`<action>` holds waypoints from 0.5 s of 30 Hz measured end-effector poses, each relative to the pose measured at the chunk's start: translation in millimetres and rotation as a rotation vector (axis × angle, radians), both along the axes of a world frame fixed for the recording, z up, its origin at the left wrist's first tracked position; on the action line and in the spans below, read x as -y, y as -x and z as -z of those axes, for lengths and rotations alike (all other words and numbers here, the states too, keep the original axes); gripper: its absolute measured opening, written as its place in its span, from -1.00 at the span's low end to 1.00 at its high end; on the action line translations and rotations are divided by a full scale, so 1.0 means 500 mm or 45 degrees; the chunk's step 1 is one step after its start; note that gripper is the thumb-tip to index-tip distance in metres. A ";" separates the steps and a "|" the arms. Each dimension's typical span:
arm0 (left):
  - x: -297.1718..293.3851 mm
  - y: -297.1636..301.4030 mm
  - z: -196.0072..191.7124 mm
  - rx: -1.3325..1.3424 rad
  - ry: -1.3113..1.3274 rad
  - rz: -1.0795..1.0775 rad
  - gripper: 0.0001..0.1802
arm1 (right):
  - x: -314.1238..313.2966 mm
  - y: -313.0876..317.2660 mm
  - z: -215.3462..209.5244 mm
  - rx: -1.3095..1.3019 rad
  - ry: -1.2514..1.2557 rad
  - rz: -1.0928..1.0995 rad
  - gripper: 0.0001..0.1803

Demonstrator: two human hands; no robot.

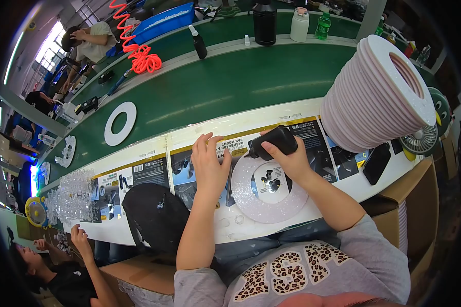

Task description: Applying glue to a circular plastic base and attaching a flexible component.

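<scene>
Head view suggests keeping the left hand spread flat beside the white ring while the right hand, gripping the black bottle, tips its nozzle steadily along the ring's far-left edge.

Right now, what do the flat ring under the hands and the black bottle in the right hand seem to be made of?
The flat ring looks like soft foam or sponge sheet: pale pinkish-white, matte, with a speckled, grainy face, and it matches the tall ring stack. The black bottle, gripped by the right hand, looks like plastic, opaque with a dull sheen and a narrow nozzle. The left hand rests at the ring's edge.
</scene>
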State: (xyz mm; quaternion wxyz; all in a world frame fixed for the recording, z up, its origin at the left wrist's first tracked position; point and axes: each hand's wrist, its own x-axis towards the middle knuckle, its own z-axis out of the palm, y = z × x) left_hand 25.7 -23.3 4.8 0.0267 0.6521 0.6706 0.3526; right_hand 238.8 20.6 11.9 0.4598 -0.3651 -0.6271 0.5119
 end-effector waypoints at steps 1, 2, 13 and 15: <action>0.000 -0.002 -0.003 0.000 0.000 0.001 -0.63 | 0.000 0.000 -0.001 0.000 0.000 0.001 -0.72; 0.001 -0.006 -0.007 0.000 -0.013 -0.007 -0.65 | 0.000 -0.001 -0.002 0.001 -0.002 0.001 -0.72; 0.000 0.000 0.002 0.000 -0.003 -0.002 -0.62 | 0.001 0.004 -0.007 -0.046 -0.036 0.044 -0.76; 0.000 -0.001 0.001 0.002 -0.002 -0.004 -0.63 | 0.000 0.004 -0.006 -0.052 -0.028 0.044 -0.76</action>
